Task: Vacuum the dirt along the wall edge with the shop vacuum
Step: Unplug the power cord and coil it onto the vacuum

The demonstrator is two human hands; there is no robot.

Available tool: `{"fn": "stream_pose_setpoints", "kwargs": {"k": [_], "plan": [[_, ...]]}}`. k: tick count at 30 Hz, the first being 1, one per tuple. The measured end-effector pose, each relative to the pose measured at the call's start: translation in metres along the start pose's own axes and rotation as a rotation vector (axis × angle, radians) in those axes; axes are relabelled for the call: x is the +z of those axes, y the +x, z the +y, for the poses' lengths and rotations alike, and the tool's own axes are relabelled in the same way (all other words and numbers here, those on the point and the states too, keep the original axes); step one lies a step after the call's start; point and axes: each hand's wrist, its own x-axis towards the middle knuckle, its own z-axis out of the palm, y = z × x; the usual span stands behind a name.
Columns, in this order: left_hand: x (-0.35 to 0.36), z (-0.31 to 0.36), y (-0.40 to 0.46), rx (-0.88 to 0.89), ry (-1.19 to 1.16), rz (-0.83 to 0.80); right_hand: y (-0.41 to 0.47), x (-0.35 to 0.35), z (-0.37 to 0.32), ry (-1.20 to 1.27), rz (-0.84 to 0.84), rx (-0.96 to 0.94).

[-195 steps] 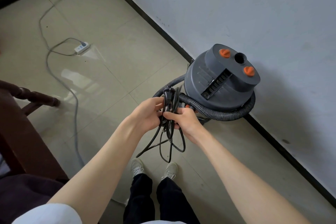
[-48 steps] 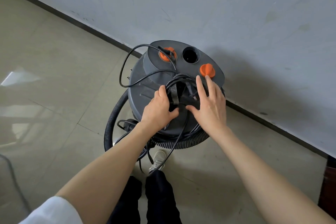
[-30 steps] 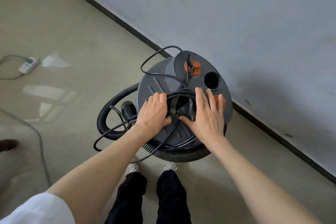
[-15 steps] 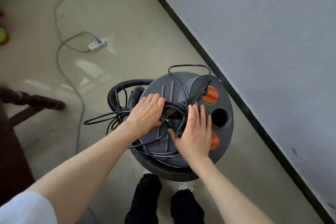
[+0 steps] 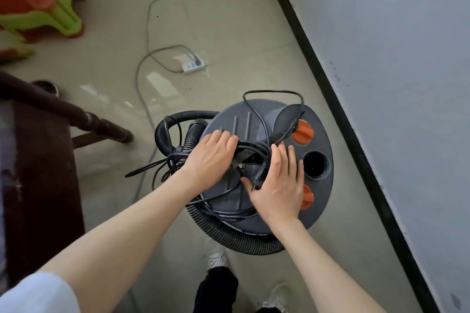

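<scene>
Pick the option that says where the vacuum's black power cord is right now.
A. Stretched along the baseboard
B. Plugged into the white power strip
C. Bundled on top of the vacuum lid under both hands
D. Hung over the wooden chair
C: the black power cord lies coiled on the vacuum lid, with the left hand and right hand on it, its plug loose by the right thumb.

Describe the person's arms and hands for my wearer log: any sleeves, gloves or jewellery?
Both forearms are bare. A white sleeve covers the left upper arm. The left hand and right hand wear no gloves, and no rings or watch show.
</scene>
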Motion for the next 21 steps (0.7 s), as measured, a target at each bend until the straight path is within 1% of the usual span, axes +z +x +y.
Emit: {"fn": "stream_pose_setpoints", "kwargs": {"k": [6,11,15,21], "plan": [[0.000,-0.059,0.005,-0.092,-0.030,-0.005,0.051,0.014,-0.043,0.001,-0.016,-0.051],[0.000,-0.122,0.022,-0.131,0.004,-0.003,0.100,0.029,-0.092,0.017,0.009,-0.034],[0.000,-0.173,0.035,-0.148,0.038,-0.063,0.135,0.043,-0.127,0.040,0.004,-0.030],[-0.003,-0.247,0.048,-0.257,0.021,-0.127,0.199,0.063,-0.180,0.066,-0.005,-0.100]]}}
